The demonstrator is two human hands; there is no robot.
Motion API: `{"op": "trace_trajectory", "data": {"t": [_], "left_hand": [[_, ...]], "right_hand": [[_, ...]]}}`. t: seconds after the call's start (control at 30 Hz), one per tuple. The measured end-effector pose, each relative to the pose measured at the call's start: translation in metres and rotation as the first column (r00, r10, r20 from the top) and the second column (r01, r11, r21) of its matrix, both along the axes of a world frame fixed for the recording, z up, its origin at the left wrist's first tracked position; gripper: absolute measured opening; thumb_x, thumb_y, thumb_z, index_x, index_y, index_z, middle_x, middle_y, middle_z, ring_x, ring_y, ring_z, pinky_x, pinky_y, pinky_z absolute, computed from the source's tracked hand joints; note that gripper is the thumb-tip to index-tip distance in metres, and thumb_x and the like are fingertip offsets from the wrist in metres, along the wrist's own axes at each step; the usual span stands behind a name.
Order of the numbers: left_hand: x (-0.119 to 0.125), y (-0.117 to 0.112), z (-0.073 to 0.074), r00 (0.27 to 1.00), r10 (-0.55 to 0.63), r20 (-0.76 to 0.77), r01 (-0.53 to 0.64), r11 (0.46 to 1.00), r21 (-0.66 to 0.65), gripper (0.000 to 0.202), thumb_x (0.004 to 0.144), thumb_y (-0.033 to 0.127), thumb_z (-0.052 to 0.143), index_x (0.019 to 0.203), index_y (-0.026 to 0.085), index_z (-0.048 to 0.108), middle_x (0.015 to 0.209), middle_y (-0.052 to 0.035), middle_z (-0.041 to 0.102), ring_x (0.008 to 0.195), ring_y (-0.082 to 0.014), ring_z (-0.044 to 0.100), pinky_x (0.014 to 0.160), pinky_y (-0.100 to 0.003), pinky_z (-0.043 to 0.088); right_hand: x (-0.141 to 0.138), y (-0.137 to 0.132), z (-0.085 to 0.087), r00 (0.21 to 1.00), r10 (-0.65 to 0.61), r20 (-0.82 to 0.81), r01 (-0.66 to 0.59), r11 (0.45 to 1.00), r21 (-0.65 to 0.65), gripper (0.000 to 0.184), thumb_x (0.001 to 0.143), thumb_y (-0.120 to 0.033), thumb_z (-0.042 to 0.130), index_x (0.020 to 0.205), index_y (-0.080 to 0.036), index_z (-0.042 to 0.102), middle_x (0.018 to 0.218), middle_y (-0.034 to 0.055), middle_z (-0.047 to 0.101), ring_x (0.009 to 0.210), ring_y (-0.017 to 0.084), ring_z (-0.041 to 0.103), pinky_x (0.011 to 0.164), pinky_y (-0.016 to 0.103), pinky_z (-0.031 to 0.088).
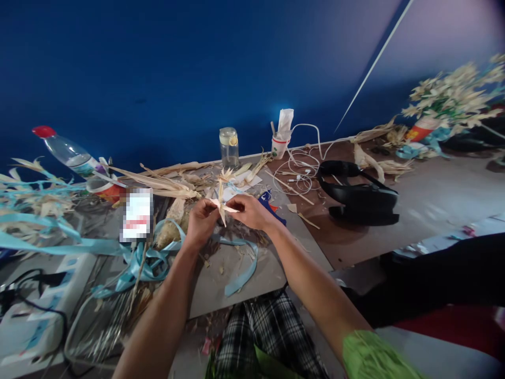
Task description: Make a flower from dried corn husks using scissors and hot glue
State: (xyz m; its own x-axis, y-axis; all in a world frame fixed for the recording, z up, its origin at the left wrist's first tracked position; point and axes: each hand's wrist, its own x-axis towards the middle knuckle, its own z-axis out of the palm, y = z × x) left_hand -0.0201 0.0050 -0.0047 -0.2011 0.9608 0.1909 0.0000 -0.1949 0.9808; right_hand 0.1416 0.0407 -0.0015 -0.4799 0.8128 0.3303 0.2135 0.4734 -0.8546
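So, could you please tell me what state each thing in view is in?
Husk flower: petals spread, held by left hand and right hand
Red-topped bottle: capped, tilted
Drink bottle: lidded, upright
Blue ribbon: loose, tangled
White cable: loosely coiled
White cup: upright, holding paper
Far-right flowers: standing in red cup

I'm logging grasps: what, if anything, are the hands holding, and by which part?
A pale, petalled husk piece, pinched from either side by the left hand and right hand; exact pinch points are unclear.

A white cable (309, 125) lies between a pale-lidded bottle (229, 151) and a black headset (365, 199).
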Motion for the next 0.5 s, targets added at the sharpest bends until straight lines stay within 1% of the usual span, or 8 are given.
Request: {"op": "trace_trajectory", "data": {"t": [0.1,0.17,0.23,0.33,0.4,0.43,0.5], "left_hand": [[0.0014,-0.0012,0.0012,1.0,-0.015,-0.017,0.015,1.0,0.002,0.023,0.058,0.024,0.076,0.066,0.017,0.056,0.061,0.003,0.059,0.057,-0.009,0.052,0.057,-0.022,0.04],[0.0016,-0.0017,0.0021,1.0,-0.019,-0.009,0.02,1.0,0.001,0.022,0.058,0.025,0.075,0.066,0.016,0.057,0.061,0.003,0.059,0.057,-0.0089,0.052,0.057,-0.022,0.04],[0.0008,-0.0018,0.0029,1.0,-0.012,0.016,0.013,1.0,-0.022,0.021,0.06,0.026,0.075,0.07,0.016,0.059,0.063,0.0025,0.06,0.056,-0.0091,0.052,0.056,-0.022,0.04],[-0.0008,-0.0012,0.0033,0.997,0.014,0.07,-0.011,0.999,-0.045,0.025,0.059,0.028,0.077,0.074,0.016,0.062,0.065,0.0013,0.062,0.058,-0.0099,0.054,0.057,-0.023,0.041],[-0.001,-0.0009,0.0025,0.994,0.013,0.112,-0.009,0.999,-0.031,0.027,0.058,0.029,0.08,0.073,0.016,0.062,0.066,0.001,0.062,0.06,-0.01,0.055,0.059,-0.023,0.042],[-0.0007,-0.001,0.0018,0.992,-0.004,0.128,0.007,1.0,-0.026,0.027,0.058,0.03,0.08,0.073,0.016,0.062,0.066,0.0009,0.063,0.061,-0.0099,0.055,0.059,-0.023,0.042],[0.0011,-0.0015,0.0,0.989,-0.044,0.143,0.049,0.998,-0.034,0.027,0.06,0.032,0.08,0.074,0.016,0.063,0.068,0.0005,0.063,0.06,-0.0095,0.053,0.058,-0.023,0.04]], "right_hand": [[-0.001,0.0006,-0.001,0.998,-0.062,-0.002,0.062,0.996,0.067,0.008,0.075,-0.019,0.062,0.073,-0.016,0.068,0.077,0.0028,0.057,0.072,0.013,0.051,0.067,0.025,0.039],[-0.0007,0.0016,-0.0012,0.995,-0.102,-0.017,0.102,0.993,0.05,0.01,0.075,-0.02,0.061,0.069,-0.017,0.068,0.077,0.0028,0.057,0.074,0.013,0.051,0.068,0.025,0.038],[0.0003,0.0034,-0.0011,0.988,-0.139,-0.07,0.137,0.99,-0.033,0.013,0.076,-0.024,0.061,0.067,-0.016,0.066,0.071,0.0008,0.055,0.068,0.012,0.049,0.065,0.025,0.036],[0.0021,0.0065,0.0007,0.954,-0.208,-0.214,0.156,0.959,-0.236,0.021,0.076,-0.035,0.061,0.065,-0.016,0.061,0.055,-0.0043,0.044,0.054,0.009,0.038,0.054,0.024,0.028],[0.0023,0.0069,0.0033,0.916,-0.249,-0.315,0.132,0.927,-0.35,0.025,0.073,-0.04,0.063,0.067,-0.017,0.058,0.051,-0.0064,0.039,0.05,0.008,0.032,0.051,0.024,0.023],[0.0019,0.0063,0.0048,0.901,-0.252,-0.353,0.107,0.918,-0.382,0.025,0.072,-0.041,0.064,0.067,-0.018,0.057,0.049,-0.0069,0.039,0.048,0.007,0.031,0.05,0.024,0.022],[-0.0002,0.004,0.0072,0.888,-0.217,-0.405,0.039,0.913,-0.405,0.026,0.073,-0.041,0.065,0.067,-0.018,0.055,0.047,-0.007,0.041,0.047,0.007,0.031,0.05,0.024,0.022]]}}
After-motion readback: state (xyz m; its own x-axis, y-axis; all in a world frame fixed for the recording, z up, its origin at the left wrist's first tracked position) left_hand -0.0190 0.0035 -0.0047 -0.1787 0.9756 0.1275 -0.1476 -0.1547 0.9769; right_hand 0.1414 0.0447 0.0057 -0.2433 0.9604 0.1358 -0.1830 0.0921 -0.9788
